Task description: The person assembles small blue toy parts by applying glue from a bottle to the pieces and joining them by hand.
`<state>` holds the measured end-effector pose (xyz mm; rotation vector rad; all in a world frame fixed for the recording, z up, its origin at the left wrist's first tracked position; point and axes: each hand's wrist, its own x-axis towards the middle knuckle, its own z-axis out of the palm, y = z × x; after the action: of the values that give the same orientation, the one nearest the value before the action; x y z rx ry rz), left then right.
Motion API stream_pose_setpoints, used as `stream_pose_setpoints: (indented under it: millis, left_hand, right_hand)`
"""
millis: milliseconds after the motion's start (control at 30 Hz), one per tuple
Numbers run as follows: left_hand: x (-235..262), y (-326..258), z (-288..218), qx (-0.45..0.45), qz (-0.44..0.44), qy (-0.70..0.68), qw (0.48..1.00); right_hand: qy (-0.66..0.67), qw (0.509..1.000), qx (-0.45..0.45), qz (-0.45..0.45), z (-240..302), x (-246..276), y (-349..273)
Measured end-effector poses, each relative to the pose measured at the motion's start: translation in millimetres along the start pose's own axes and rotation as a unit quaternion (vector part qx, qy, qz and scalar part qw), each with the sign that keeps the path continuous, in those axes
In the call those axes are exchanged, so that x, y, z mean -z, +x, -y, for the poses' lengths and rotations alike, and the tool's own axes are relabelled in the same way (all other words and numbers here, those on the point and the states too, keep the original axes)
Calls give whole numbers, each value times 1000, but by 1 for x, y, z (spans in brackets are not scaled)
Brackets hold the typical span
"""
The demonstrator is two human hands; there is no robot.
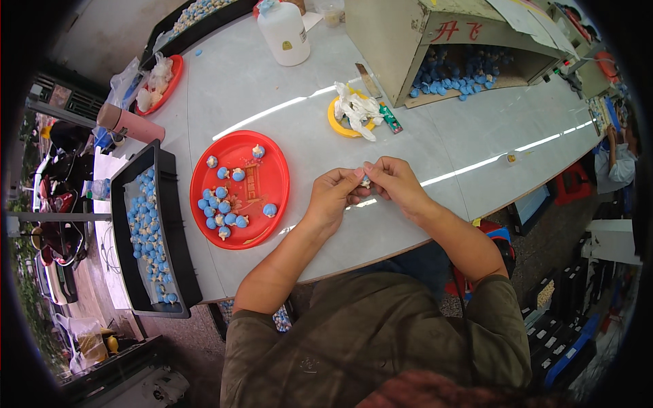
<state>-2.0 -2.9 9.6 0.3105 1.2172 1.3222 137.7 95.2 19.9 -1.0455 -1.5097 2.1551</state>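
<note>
Between the fingertips of both hands is a small blue and cream ball-shaped piece (365, 181), mostly covered by my thumbs. My left hand (337, 192) pinches it from one side and my right hand (394, 183) from the other, just above the grey tabletop (381, 251). To the left of my hands lies a round red plate (275, 163). Several similar blue balls with cream parts (221, 204) rest on it, most of them grouped toward its lower left.
At the left edge stands a black tray (185, 285) of blue balls, with a pink bottle (132, 124) behind it. A yellow tape roll (335, 121) holds crumpled tissue. Farther back are a white jug (286, 37) and an open metal box (388, 41) with blue pieces inside.
</note>
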Motion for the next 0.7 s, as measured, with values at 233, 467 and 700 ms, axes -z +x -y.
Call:
stream_pose_setpoints:
  millis: [233, 467, 700]
  left_hand:
    - [0, 3, 4, -18, -1, -20, 1000]
    - [-3, 3, 5, -12, -10, -23, 1000]
    - [-1, 5, 7, -23, -15, -22, 999]
  right_hand:
    - [81, 996, -20, 21, -5, -1, 3]
    - [104, 993, -45, 26, -4, 0, 2]
    - [115, 992, -48, 31, -1, -2, 3]
